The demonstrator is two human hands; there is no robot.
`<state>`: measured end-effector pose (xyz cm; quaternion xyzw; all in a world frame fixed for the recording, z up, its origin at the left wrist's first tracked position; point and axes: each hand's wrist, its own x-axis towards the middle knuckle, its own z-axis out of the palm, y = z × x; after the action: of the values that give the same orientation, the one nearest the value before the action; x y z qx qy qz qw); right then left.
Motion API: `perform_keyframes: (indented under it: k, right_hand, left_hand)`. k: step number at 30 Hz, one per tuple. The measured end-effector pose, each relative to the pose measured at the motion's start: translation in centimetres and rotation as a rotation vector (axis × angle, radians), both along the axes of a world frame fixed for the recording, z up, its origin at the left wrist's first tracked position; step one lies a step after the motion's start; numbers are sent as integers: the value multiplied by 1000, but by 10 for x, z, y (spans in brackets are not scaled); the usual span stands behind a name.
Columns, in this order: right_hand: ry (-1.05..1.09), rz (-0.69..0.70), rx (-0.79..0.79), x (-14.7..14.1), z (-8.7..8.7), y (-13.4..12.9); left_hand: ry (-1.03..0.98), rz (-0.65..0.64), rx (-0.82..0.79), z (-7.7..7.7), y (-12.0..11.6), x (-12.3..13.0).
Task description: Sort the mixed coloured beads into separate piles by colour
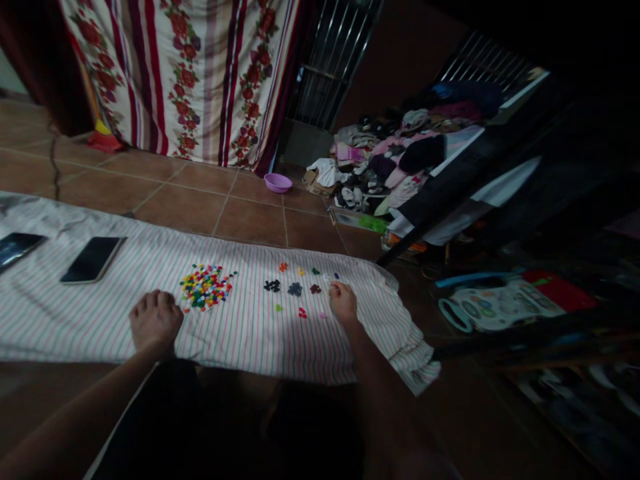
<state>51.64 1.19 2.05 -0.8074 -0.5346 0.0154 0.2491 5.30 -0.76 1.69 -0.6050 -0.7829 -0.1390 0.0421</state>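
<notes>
Left hand [157,320] curling beside mixed pieces [206,288], grip unclear | right hand [343,302] bunching fingertips near white pieces [327,277], grip unclear | purple basin [278,183] sitting on tiled floor [253,219]

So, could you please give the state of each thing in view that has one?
Left hand, lowered, fingers curled
Right hand, fingers bent, grip unclear
Pile of pieces, colours mixed
Small groups, each one colour
Fully visible phone, flat, screen dark
Striped cloth, spread out, wrinkled
Purple basin, upright
Curtain, hanging
</notes>
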Motion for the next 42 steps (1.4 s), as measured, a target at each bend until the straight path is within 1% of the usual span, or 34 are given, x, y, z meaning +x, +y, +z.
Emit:
perform_keyframes:
  k: [3, 5, 8, 10, 15, 18, 21, 24, 27, 36, 42]
  right_hand:
    - [43, 89, 110, -19, 3, 5]
    - [79, 189, 141, -40, 5, 8]
    - [130, 335, 150, -85, 5, 11]
    - [167, 425, 142, -118, 2, 11]
    - [224, 672, 83, -193, -14, 7]
    - [229, 741, 53, -227, -24, 8]
    - [206, 728, 9, -251, -30, 12]
    - [161, 704, -26, -267, -34, 16]
    - [119, 657, -37, -274, -36, 15]
    - [129, 600, 2, -279, -37, 6]
    - [142, 602, 43, -280, -38, 4]
  left_hand:
    - [-2, -15, 25, -3, 1, -1]
    - [-13, -12, 40, -5, 2, -2]
    - [-46, -15, 59, -9, 4, -4]
    - [-53, -24, 78, -10, 4, -4]
    - [-49, -23, 107, -13, 5, -5]
    - [-64, -28, 113, -14, 5, -6]
    - [-71, -30, 120, -15, 5, -6]
    - [-76, -28, 127, -16, 5, -6]
    - [-90, -28, 125, -17, 5, -7]
    - [-106, -34, 115, -16, 6, -7]
    - [-78, -27, 108, -15, 5, -6]
